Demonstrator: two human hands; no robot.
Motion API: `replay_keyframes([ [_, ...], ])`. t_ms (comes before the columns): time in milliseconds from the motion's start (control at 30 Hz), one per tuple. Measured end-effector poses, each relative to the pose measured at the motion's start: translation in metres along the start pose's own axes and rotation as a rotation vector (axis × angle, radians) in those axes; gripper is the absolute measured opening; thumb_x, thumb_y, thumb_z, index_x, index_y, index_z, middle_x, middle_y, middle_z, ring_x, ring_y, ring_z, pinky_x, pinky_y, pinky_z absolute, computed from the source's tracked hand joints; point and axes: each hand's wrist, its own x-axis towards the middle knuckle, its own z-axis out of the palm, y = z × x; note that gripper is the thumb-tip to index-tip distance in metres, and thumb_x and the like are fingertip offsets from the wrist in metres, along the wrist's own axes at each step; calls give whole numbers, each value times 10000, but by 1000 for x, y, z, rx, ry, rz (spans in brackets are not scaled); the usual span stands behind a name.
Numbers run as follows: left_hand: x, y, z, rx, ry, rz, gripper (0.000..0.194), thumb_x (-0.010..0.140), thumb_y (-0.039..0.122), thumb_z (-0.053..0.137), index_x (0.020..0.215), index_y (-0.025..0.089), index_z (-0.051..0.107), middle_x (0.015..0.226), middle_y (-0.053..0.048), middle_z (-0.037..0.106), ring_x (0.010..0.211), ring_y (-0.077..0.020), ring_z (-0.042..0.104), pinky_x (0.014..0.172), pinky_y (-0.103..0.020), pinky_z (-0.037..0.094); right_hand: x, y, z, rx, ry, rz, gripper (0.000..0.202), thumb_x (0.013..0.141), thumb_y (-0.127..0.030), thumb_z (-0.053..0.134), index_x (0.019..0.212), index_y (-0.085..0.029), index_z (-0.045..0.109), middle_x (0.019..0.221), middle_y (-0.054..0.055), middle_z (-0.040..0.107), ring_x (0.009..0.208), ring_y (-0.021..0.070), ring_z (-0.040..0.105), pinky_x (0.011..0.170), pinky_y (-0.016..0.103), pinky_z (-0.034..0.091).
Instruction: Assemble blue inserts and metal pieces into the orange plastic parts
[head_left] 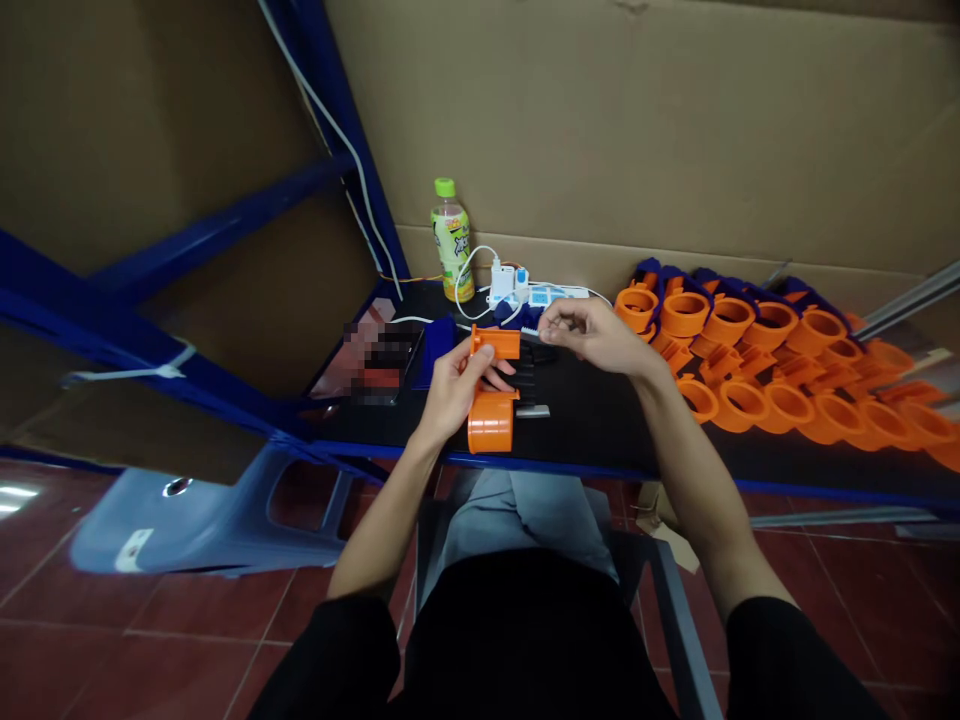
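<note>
Currently L hand (452, 392) is out front over the surface (600, 425), forearm angled up & inward, thumb across the near face of the orange part (491, 424), some fingertips showing past it. R hand (592, 335) comes in from the R side, wrist bent inward, thumb + index pinched tight, other fingers curled.

L grip: closed round the orange part, approx. mid-length; its ring end hangs below the hand, nr front edge of the surface, upper arm of the part sits by the thumb. R grip: narrow, w/ a small white toothed strip (530, 332) at the fingertips, poking L toward the part's upper end; can't tell if strip & part touch. Pale flat bar (533, 411) just R of the ring; unclear if attached or lying on the surface. More orange parts (729, 322) in rows, far R, some w/ dark-blue pieces.

Text: bottle (452, 250), green cap, yellow-green label w/ large dark characters, brand not legible at this res. Pwr strip (559, 294), white/blue, w/ a plugged-in white adapter (502, 282), no readable markings. Blue-grey stool (202, 515), lower L, has a white sticker (135, 550), too blurry to read. Area L of hands is pixelated, so content n/a.
</note>
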Motion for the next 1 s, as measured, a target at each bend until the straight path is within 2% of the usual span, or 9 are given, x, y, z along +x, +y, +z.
replay_keyframes([
  [67,0,1,0,10,-12,0,487,910,614,708,1032,143,690,848,-73,776,592,-170,736,570,-266,582,5,-1,-2,-23,-27,-12,262,871,-394,759,857,-142,691,679,-15,572,600,71,449,526,198,339],
  [200,0,0,3,83,-3,16,497,886,615,743,1044,146,693,801,-49,759,585,-160,723,584,-261,571,11,1,-1,19,-101,62,269,852,-398,748,868,-135,696,666,-12,598,555,74,443,510,212,327],
  [367,-1,-3,6,118,-34,4,487,914,621,705,1030,149,675,807,-45,752,602,-161,735,563,-244,551,17,5,4,-53,-24,32,241,828,-371,776,847,-137,720,667,-21,587,614,83,450,587,226,344],
  [533,-1,-9,8,152,-97,-45,465,919,581,718,1062,140,671,809,-53,759,606,-160,738,538,-224,529,24,15,11,-84,-75,-4,226,843,-374,761,820,-152,727,644,-44,531,616,81,379,602,235,307],
  [700,2,-7,9,141,-129,-60,491,897,584,740,1105,144,670,824,-60,776,609,-162,738,549,-230,540,26,27,16,17,-87,9,323,821,-459,799,845,-143,737,727,1,624,662,98,475,630,242,372],
  [767,1,-1,7,125,-156,-64,483,895,583,741,1099,151,674,849,-68,787,615,-164,742,553,-230,542,27,35,17,106,-29,43,423,856,-572,760,875,-150,737,739,7,625,634,95,476,592,236,365],
  [867,0,5,2,80,-141,-79,476,905,598,718,1073,156,670,877,-82,800,598,-162,738,530,-225,531,27,55,17,111,185,81,520,944,-661,617,931,-156,740,777,22,641,597,92,456,550,235,342],
  [933,1,6,-2,56,-90,-79,481,897,599,724,1081,158,665,868,-79,800,583,-157,731,518,-219,524,26,71,15,-52,332,87,448,985,-570,595,951,-150,747,859,51,695,661,109,515,617,243,391],
  [1000,3,5,-7,36,-13,-65,477,886,589,737,1072,157,660,837,-69,793,565,-148,719,506,-211,515,22,85,12,-290,383,111,301,991,-411,613,982,-148,759,954,71,740,776,136,582,728,260,426],
])
